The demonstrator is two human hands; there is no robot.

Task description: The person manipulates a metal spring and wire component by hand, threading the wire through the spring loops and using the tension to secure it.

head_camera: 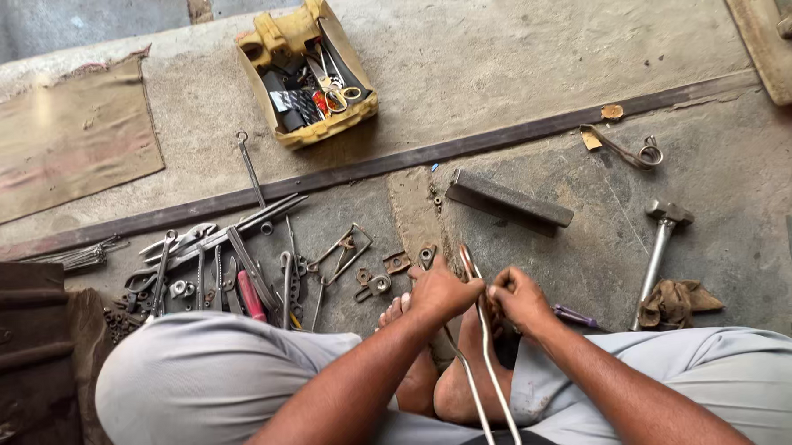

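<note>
I sit on the floor with my feet (436,370) together. A long bent metal rod (487,368), folded into a narrow loop, runs from my lap up between my hands. My left hand (440,289) is closed around the rod near its upper bend. My right hand (517,295) grips the same rod just to the right, fingers curled on it. Both hands nearly touch above my toes.
Pliers, spanners and screwdrivers (227,277) lie scattered at the left. A yellow box of tools (307,72) stands farther off. A metal bar block (509,203), a hammer (660,244), a rag (678,300) and a dark floor rail (368,166) lie around.
</note>
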